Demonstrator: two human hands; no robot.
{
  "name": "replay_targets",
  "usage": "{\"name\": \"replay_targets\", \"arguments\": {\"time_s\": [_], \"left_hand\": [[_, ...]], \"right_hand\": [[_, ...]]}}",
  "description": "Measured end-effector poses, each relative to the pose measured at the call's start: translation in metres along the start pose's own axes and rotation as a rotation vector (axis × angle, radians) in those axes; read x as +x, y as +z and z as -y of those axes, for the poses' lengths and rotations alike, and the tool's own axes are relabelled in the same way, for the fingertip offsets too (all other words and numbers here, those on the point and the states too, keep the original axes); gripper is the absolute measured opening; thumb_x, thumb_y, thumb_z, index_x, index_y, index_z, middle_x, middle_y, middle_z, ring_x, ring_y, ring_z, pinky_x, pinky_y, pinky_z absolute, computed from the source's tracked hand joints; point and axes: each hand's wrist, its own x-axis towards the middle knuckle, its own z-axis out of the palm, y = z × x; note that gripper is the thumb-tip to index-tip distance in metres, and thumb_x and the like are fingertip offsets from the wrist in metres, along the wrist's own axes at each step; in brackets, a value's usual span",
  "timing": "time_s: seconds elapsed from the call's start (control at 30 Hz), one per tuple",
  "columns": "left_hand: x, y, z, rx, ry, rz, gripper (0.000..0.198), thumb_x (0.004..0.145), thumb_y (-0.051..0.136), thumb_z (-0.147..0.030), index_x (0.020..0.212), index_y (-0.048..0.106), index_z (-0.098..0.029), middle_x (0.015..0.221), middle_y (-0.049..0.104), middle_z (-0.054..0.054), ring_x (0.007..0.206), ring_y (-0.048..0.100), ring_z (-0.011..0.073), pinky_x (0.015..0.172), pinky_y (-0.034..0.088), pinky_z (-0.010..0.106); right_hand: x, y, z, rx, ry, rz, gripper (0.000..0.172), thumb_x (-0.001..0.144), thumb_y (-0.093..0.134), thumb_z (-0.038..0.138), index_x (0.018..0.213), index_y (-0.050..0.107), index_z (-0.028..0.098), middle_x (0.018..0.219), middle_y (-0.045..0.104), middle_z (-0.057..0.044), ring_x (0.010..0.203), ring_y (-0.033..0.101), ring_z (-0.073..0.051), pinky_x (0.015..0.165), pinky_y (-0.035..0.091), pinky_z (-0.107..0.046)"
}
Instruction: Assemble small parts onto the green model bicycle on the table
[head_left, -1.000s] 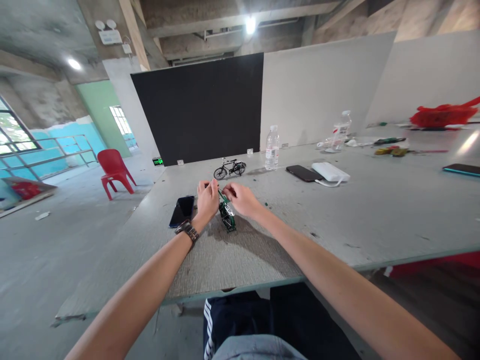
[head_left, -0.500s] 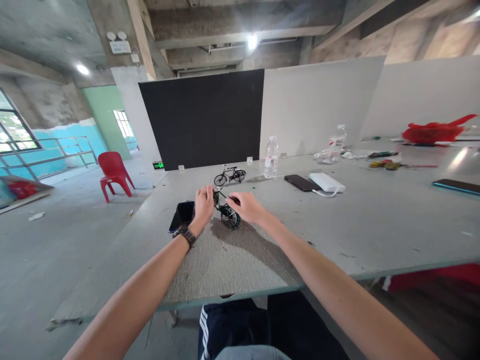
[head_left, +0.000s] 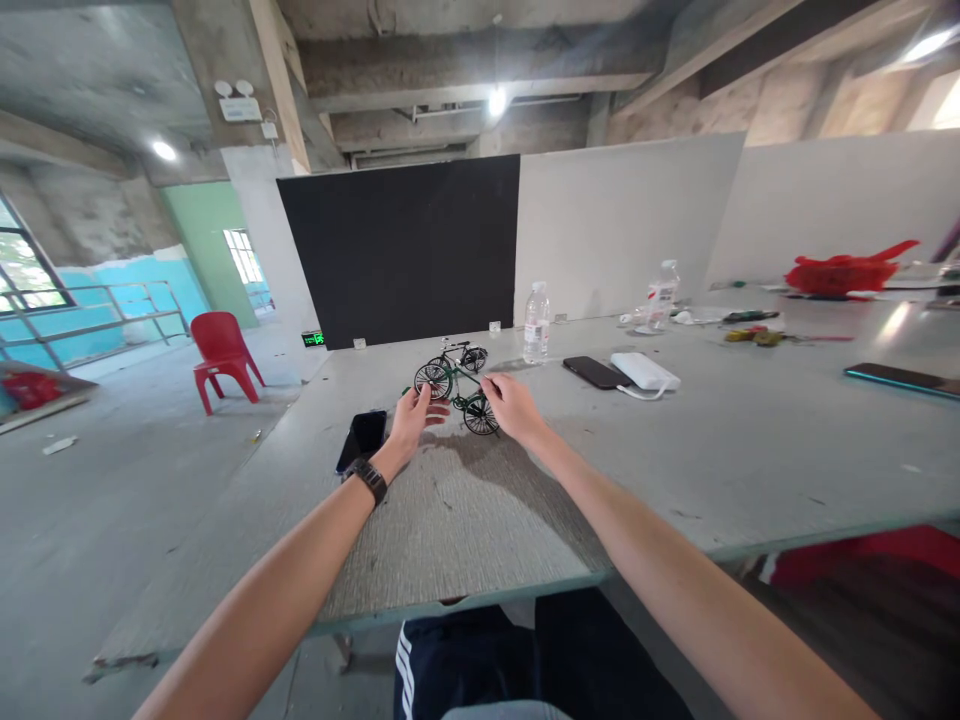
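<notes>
A small green model bicycle [head_left: 455, 392] stands on the grey table [head_left: 525, 480], turned side-on to me. My right hand [head_left: 508, 402] pinches its rear end by the back wheel. My left hand [head_left: 411, 420], with a dark watch on the wrist, is at the front wheel, fingers spread and touching it. Just behind stands a second, black model bicycle [head_left: 466, 353], untouched.
A dark phone [head_left: 362, 439] lies left of my left hand. Farther back are a water bottle [head_left: 535, 324], another phone [head_left: 595, 372] and a white power bank [head_left: 643, 371]. Tools, a red bag [head_left: 844, 274] and a phone [head_left: 900, 379] lie far right. A red chair [head_left: 221, 355] stands on the floor left.
The green bicycle went from pointing toward me to standing side-on, a little farther away. My left fingers have opened at the front wheel; my right hand moved right with the rear.
</notes>
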Motion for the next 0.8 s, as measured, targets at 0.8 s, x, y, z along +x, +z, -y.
{"name": "replay_targets", "arguments": {"time_s": [0.8], "left_hand": [[0.0021,-0.0013,0.0019,0.134,0.003,-0.080,0.054,0.078,0.062,-0.069,0.081,0.062,-0.015,0.076,0.068,0.007,0.061,0.063,0.0132,0.056,0.048,0.024]], "right_hand": [[-0.0015,0.0018,0.0028,-0.008,-0.024,-0.004,0.032,0.101,0.040,0.031,0.085,0.065,0.018,0.088,0.068,-0.010,0.083,0.060,-0.022,0.074,0.039,-0.030]]}}
